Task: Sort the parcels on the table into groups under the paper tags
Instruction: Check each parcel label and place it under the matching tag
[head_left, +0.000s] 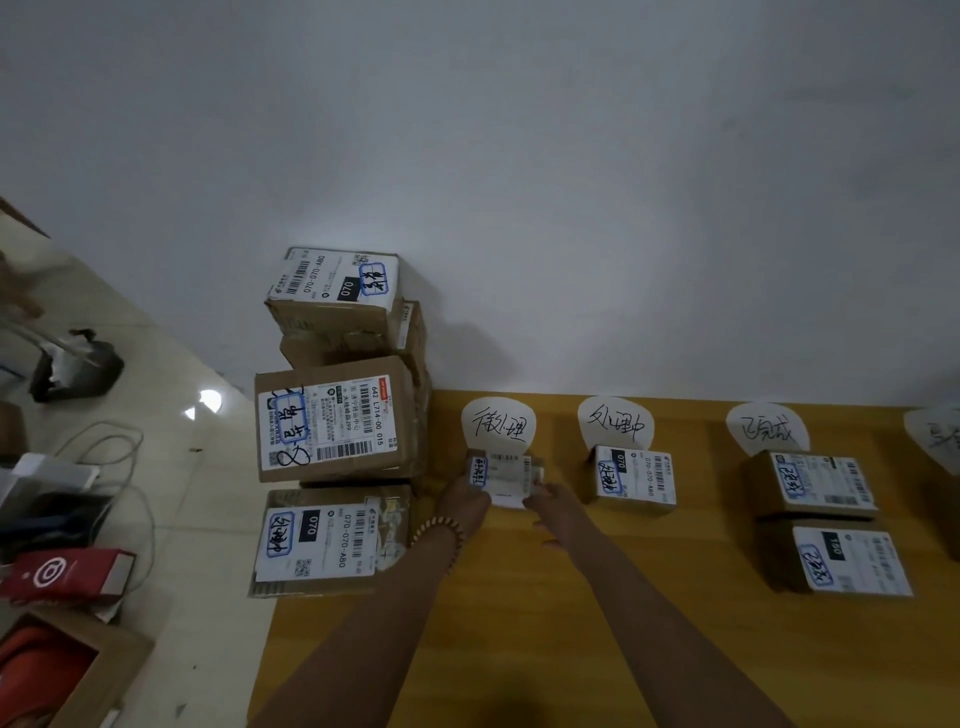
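A small cardboard parcel (505, 472) with a white label rests on the yellow table (571, 623) just under the leftmost paper tag (500, 425). My left hand (464, 503) grips its left side and my right hand (551, 506) grips its right side. Under the second tag (616, 423) lies one parcel (635, 479). Below the third tag (768, 429) sit two parcels (813, 483) (841, 560), one in front of the other. A fourth tag (935, 436) is cut off at the right edge. A pile of unsorted parcels (332, 426) stands at the table's left end.
A white wall runs behind the table. The pile's front box (324, 540) lies flat at the table's left edge. On the tiled floor to the left are cables (111, 441), a red pouch (65, 574), a dark object (75, 364) and an open carton (67, 670).
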